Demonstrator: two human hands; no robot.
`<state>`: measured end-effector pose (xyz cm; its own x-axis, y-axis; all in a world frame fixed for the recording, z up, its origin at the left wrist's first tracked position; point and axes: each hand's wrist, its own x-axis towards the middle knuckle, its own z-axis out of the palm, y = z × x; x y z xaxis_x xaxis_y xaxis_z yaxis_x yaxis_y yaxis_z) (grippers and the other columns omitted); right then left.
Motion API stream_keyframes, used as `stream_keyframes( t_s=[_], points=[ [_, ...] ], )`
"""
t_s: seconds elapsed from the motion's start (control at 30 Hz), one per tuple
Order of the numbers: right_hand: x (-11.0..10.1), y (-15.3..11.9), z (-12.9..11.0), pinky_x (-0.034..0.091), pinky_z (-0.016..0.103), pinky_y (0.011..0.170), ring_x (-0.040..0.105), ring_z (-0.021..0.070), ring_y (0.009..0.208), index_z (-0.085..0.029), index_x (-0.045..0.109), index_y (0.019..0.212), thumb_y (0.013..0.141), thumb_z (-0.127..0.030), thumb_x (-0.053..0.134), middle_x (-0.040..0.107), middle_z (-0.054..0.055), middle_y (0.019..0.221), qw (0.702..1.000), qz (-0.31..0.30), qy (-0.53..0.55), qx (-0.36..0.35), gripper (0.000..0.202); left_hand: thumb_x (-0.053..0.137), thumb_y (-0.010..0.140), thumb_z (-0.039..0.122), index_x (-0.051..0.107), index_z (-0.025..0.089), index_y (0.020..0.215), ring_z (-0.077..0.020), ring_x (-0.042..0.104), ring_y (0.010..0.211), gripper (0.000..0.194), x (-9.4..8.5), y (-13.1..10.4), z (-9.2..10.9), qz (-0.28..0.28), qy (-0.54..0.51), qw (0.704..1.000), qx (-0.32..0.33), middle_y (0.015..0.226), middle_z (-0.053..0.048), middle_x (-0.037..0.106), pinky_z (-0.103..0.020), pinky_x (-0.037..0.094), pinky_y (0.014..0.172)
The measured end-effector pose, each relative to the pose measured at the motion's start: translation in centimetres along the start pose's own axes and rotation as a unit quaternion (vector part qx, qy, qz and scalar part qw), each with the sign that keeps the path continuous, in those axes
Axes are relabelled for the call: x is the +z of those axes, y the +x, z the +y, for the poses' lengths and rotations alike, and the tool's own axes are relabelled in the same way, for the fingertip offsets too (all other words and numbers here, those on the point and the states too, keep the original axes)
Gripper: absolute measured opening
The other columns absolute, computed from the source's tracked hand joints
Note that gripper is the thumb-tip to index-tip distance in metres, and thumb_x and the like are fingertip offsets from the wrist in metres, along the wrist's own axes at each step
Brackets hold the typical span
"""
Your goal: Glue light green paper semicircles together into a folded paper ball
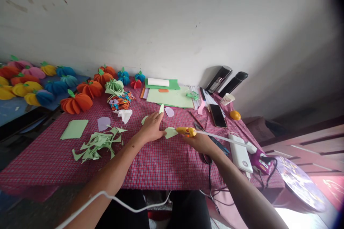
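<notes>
My right hand [197, 141] is wrapped round a yellow glue gun [188, 131], a long glue stick trailing from its back. The gun's nozzle points left and meets the edge of a light green paper piece [170, 132]. My left hand [153, 127] pinches that piece at its left edge, thumb towards the gun. Beyond the left fingertips stands a narrow light green piece [161, 108]; another green piece [144, 120] lies partly behind the hand. A pale purple cut-out [169, 112] rests flat just past the hands.
Green scraps [98, 145] and stacked green paper [74, 129] lie left. Paper pumpkins [76, 103] fill the back left. Coloured sheets [169, 96] are against the wall. A phone [218, 116], an orange fruit [235, 115], a power bank [240, 153] and cables are right.
</notes>
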<state>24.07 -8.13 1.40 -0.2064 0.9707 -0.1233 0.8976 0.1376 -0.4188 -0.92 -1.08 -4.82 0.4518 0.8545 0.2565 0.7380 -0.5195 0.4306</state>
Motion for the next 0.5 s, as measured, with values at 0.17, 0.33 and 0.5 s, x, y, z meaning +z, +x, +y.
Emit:
stream_keyframes(
  t_s=[0.17, 0.33, 0.5],
  points=[
    [-0.8, -1.0, 0.0, 0.045, 0.028, 0.065, 0.059, 0.0172, 0.067, -0.026, 0.072, 0.126, 0.088, -0.030, 0.051, 0.074, 0.000, 0.087, 0.996, -0.004, 0.085, -0.014, 0.043, 0.080, 0.072, 0.039, 0.038, 0.020, 0.148, -0.0357, 0.044, 0.140, 0.089, 0.1, -0.1, -0.1, 0.000, -0.004, 1.000, -0.001, 0.147, -0.018, 0.050, -0.050, 0.040, 0.114],
    [-0.8, -1.4, 0.2, 0.052, 0.031, 0.072, 0.064, 0.0186, 0.070, -0.026, 0.069, 0.132, 0.088, -0.029, 0.053, 0.077, 0.000, 0.094, 0.992, 0.010, 0.128, -0.021, 0.047, 0.079, 0.074, 0.038, 0.038, 0.023, 0.146, -0.0337, 0.045, 0.140, 0.084, -0.3, 0.0, -0.1, 0.005, -0.032, 0.999, -0.007, 0.146, -0.015, 0.052, -0.049, 0.040, 0.114],
    [0.1, -1.0, -0.3, 0.051, 0.037, 0.095, 0.069, 0.0244, 0.103, -0.025, 0.067, 0.135, 0.091, -0.028, 0.053, 0.073, 0.004, 0.123, 0.985, 0.000, 0.156, -0.078, 0.046, 0.076, 0.078, 0.034, 0.040, 0.021, 0.145, -0.0325, 0.050, 0.134, 0.077, -0.8, 0.2, -0.4, 0.021, -0.033, 0.999, -0.014, 0.141, -0.015, 0.055, -0.047, 0.042, 0.113]
  ],
)
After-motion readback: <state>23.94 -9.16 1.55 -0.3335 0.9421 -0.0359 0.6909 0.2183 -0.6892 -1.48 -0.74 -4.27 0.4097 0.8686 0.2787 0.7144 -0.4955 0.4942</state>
